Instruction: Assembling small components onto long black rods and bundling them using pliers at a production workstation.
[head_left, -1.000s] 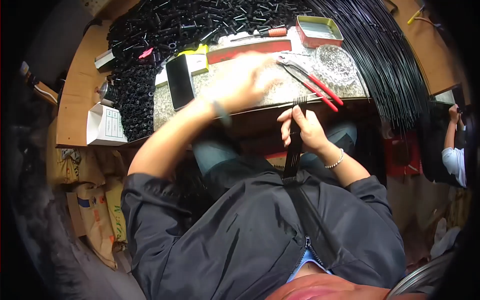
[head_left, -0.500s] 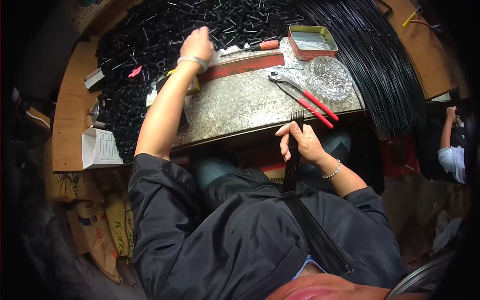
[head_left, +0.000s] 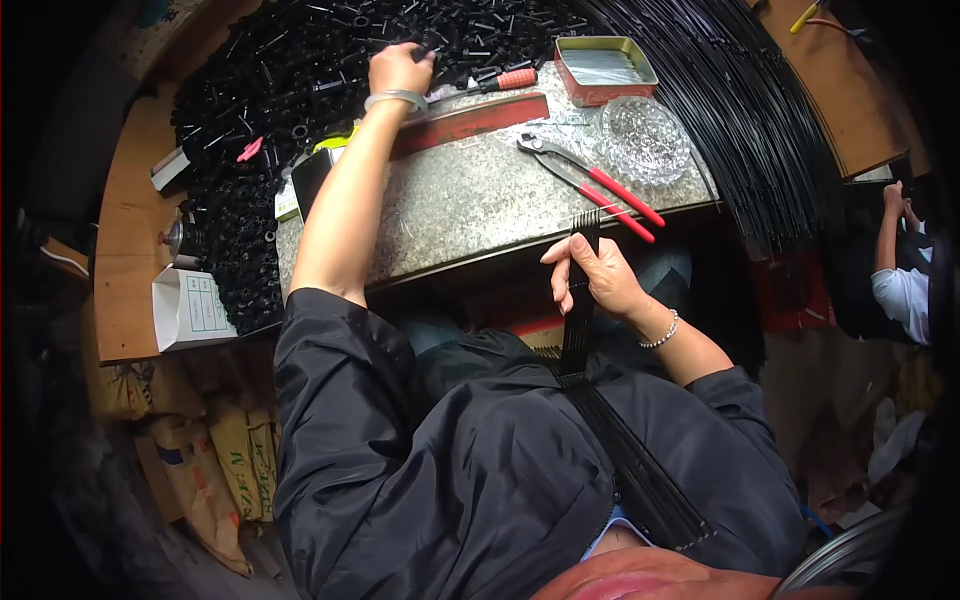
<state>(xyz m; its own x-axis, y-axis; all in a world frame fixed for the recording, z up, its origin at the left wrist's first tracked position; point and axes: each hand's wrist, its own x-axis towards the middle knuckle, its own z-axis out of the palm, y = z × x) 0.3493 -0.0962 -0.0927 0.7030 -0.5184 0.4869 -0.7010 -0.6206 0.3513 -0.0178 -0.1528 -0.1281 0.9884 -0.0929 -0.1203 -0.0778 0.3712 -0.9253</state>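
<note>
My left hand (head_left: 398,70) is at the near edge of a heap of small black tubular parts (head_left: 300,60). Its fingers are curled together around a small black part (head_left: 425,53). In front of my body, my right hand (head_left: 608,283) pinches a flat row of thin black rods (head_left: 577,335) between thumb and fingers. The rods' upper ends fan out like a comb above the thumb, and a thin pale wire (head_left: 612,211) runs across near them. Their lower part lies down over my dark jacket. Beside this hand are pliers with red handles (head_left: 615,198) on the bench.
A screwdriver with a red handle (head_left: 515,79) lies behind a red metal bar (head_left: 470,125). A tin of thin pale rods (head_left: 570,85) and a glass dish (head_left: 645,140) stand near long black rods (head_left: 730,130). A white box (head_left: 190,310) sits left; another person (head_left: 900,270) is at right.
My left hand has shifted slightly right along the heap, and its fingers now close on a small black part. My right hand keeps its hold on the rods. The whole view has shifted slightly.
</note>
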